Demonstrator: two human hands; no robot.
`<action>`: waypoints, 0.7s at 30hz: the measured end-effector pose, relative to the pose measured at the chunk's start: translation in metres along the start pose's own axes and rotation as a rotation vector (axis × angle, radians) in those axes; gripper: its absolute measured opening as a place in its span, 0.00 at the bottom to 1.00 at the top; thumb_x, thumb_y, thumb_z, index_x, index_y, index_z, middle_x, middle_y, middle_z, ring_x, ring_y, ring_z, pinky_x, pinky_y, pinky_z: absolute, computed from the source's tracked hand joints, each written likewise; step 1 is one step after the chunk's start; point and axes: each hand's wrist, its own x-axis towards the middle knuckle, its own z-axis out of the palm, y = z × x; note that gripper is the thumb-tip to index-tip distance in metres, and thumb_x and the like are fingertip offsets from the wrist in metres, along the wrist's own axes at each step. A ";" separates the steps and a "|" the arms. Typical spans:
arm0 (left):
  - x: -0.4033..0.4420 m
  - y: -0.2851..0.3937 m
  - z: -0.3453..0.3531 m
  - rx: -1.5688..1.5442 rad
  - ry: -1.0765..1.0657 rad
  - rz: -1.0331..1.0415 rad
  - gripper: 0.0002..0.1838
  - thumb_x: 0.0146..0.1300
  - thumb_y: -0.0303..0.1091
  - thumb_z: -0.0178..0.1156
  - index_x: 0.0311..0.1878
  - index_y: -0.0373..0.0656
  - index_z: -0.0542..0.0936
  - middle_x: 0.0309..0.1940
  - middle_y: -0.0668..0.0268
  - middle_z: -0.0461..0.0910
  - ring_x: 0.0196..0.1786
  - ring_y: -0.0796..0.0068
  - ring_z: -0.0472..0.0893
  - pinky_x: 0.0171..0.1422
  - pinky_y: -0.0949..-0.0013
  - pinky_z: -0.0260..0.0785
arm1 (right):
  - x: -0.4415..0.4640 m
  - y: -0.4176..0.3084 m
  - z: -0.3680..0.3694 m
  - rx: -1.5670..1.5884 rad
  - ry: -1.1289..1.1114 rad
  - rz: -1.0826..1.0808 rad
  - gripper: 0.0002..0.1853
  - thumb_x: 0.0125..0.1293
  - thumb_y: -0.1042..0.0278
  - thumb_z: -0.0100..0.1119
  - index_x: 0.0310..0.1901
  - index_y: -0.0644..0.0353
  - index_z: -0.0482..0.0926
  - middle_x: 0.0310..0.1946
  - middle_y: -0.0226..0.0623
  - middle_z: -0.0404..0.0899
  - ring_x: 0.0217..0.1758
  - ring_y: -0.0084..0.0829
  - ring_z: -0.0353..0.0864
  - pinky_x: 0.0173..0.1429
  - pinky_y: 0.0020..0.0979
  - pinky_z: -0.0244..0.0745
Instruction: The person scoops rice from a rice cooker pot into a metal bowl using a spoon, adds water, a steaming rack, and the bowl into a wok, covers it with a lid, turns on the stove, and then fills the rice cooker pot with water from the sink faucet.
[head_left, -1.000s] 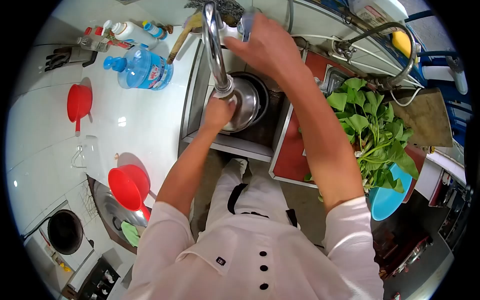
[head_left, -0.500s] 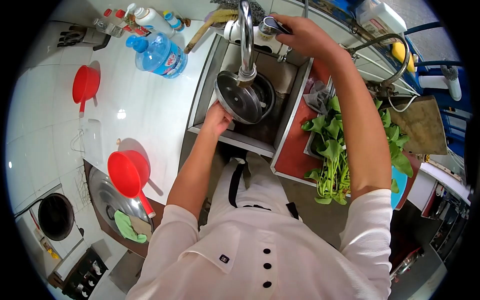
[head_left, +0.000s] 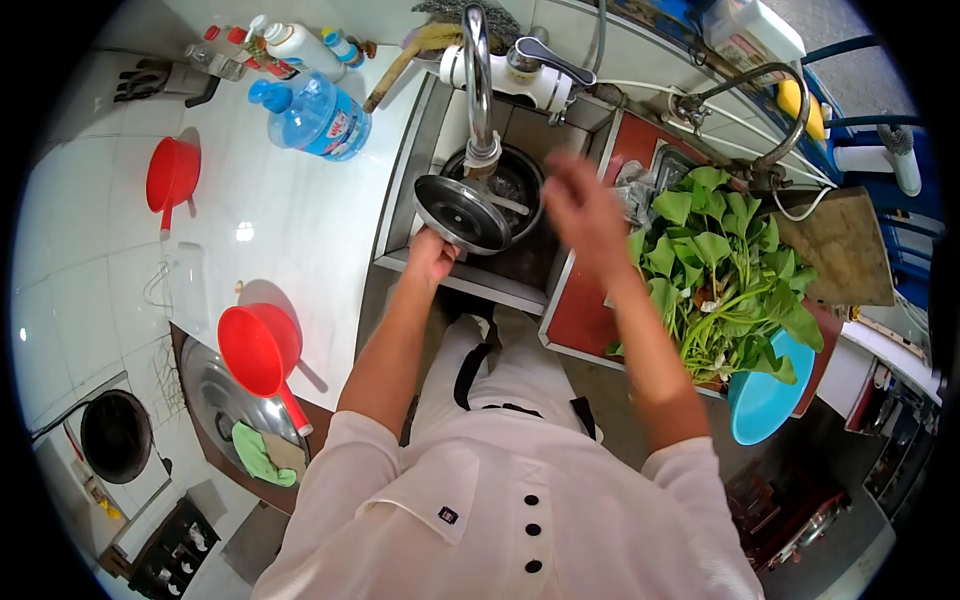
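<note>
My left hand (head_left: 434, 256) is closed on the near edge of a round metal pot lid (head_left: 462, 214), held tilted over the sink (head_left: 535, 275). Partly under the lid is a dark round pot (head_left: 532, 212) with a pale stick-like piece across it. The faucet spout (head_left: 480, 100) comes down just above the lid; whether water runs is hard to make out. My right hand (head_left: 588, 215) is above the sink's right side, smeared by motion, with no object visible in it. Behind the spout, the faucet lever (head_left: 555, 60) on its white body is untouched.
Leafy greens (head_left: 720, 250) cover the red board on the right, beside a blue basin (head_left: 770, 400). On the white counter (head_left: 300, 215) stand a large blue-tinted bottle (head_left: 320, 115) and red ladles (head_left: 258, 348). A second curved faucet (head_left: 795, 110) is at the right.
My right hand has let go of the faucet lever and come down toward the sink's right side. The lid in my left hand has dropped slightly and tilted, showing more of the pot.
</note>
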 end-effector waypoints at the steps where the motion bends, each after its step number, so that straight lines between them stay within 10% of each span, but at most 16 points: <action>1: 0.001 -0.002 0.001 0.014 0.013 0.006 0.04 0.67 0.28 0.51 0.41 0.45 0.76 0.28 0.68 0.79 0.25 0.78 0.76 0.26 0.74 0.66 | -0.025 0.023 0.023 0.069 -0.103 0.053 0.23 0.59 0.67 0.62 0.57 0.60 0.74 0.48 0.47 0.75 0.47 0.43 0.78 0.55 0.38 0.73; 9: -0.022 -0.007 -0.020 0.073 -0.018 -0.066 0.04 0.67 0.31 0.53 0.43 0.46 0.76 0.33 0.70 0.80 0.29 0.78 0.78 0.30 0.73 0.70 | -0.103 0.053 0.113 0.018 -0.207 0.152 0.22 0.60 0.68 0.60 0.57 0.58 0.76 0.51 0.45 0.76 0.48 0.43 0.81 0.52 0.35 0.76; 12: -0.033 0.000 -0.021 0.117 -0.080 -0.077 0.13 0.71 0.39 0.50 0.54 0.46 0.75 0.48 0.66 0.79 0.50 0.70 0.78 0.56 0.63 0.72 | -0.099 0.061 0.121 0.015 -0.237 0.155 0.16 0.60 0.68 0.60 0.50 0.57 0.80 0.48 0.42 0.79 0.47 0.43 0.81 0.52 0.36 0.76; 21: -0.078 0.042 -0.045 0.242 -0.203 -0.144 0.25 0.71 0.50 0.48 0.62 0.42 0.68 0.58 0.53 0.71 0.55 0.57 0.77 0.61 0.55 0.68 | -0.101 0.055 0.124 -0.317 -0.218 -0.035 0.14 0.58 0.64 0.58 0.46 0.54 0.82 0.45 0.39 0.81 0.45 0.46 0.80 0.51 0.42 0.76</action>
